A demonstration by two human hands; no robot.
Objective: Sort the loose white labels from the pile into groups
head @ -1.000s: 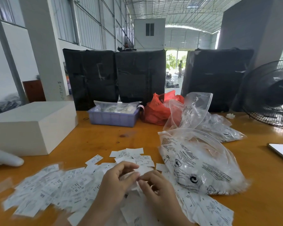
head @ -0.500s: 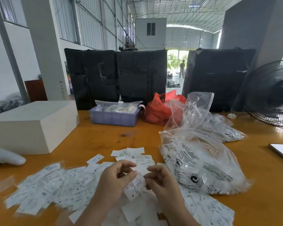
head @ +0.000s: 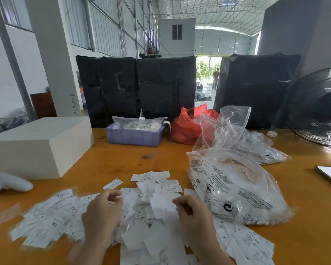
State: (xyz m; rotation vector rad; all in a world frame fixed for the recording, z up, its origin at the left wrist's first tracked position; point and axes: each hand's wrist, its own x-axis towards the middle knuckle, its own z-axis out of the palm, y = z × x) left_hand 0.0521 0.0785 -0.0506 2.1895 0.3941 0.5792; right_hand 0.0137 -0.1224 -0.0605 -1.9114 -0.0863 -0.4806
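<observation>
Wooden table (head: 180, 155), labels (head: 52, 217), bags (head: 237, 188), box (head: 36, 144)

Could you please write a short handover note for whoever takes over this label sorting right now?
Left hand: fingers curled over the labels, apparently holding nothing.
Right hand: pinches one white label above the pile.
The pile of loose labels lies on the table at the near edge, with a smaller spread of labels to the left and a few beyond.
Done: at most a rough split.
Left: nearly all the pile; no neat groups show yet.
</observation>
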